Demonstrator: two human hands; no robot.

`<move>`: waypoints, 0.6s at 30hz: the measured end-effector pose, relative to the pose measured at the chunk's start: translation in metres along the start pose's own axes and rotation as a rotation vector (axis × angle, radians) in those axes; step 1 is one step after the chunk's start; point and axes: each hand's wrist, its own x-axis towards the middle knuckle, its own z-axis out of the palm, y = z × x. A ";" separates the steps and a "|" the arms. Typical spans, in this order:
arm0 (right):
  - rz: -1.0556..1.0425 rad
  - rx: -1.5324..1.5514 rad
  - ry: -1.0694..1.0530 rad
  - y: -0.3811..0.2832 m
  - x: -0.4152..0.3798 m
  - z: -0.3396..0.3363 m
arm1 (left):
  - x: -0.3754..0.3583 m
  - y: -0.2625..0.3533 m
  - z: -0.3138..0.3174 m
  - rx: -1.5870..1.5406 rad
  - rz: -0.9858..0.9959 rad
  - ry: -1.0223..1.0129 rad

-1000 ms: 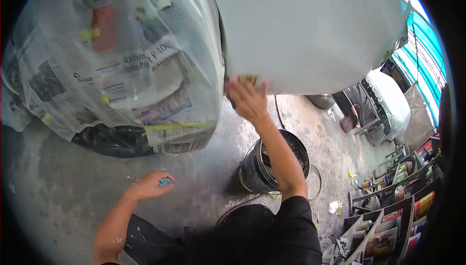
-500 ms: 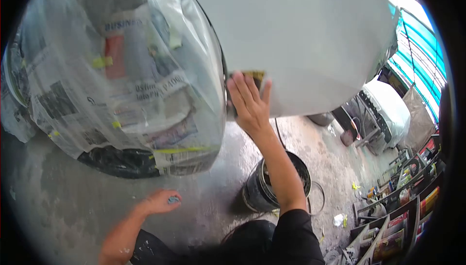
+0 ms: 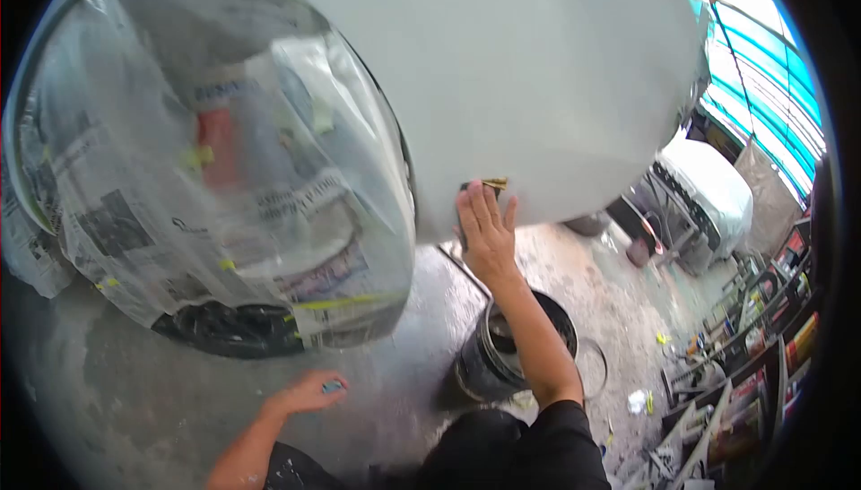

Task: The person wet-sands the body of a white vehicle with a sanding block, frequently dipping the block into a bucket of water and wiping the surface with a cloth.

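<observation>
My right hand [image 3: 487, 237] lies against the lower edge of a pale grey car body panel [image 3: 511, 86], fingers pressing a piece of sandpaper [image 3: 496, 183] to the surface. Its black and yellow edge shows past the fingertips; the rest is under the hand. Left of that, newspaper and clear plastic masking [image 3: 278, 194] covers a large rounded part of the car, with a dark tyre-like piece [image 3: 229, 324] at its bottom. Low over the floor, my left hand [image 3: 305, 392] is curled around a small light-blue piece [image 3: 333, 386], whose kind I cannot make out.
A black bucket [image 3: 468, 369] stands on the floor below my right forearm, with a thin hose or cable beside it. Racks with assorted items [image 3: 744, 391] line the right side. Farther back sits a plastic-covered car part [image 3: 713, 185].
My right hand has slid right along the panel with the sandpaper, and sits lower in view. The camera view has shifted slightly. My left hand keeps its light-blue piece.
</observation>
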 end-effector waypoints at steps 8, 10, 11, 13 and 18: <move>0.811 0.314 -0.841 0.053 -0.248 -0.092 | -0.028 0.030 -0.009 -0.080 -0.122 0.042; 0.907 0.404 -1.114 0.077 -0.324 -0.078 | -0.025 0.041 -0.012 -0.023 -0.214 0.027; 0.844 0.397 -1.120 0.083 -0.357 -0.067 | -0.021 0.041 -0.010 -0.017 -0.235 0.010; 0.862 0.339 -1.285 0.084 -0.398 -0.033 | -0.017 0.042 -0.009 0.001 -0.290 0.018; 0.071 0.253 -1.245 0.039 -0.467 0.042 | -0.026 0.032 -0.009 0.120 -0.165 0.085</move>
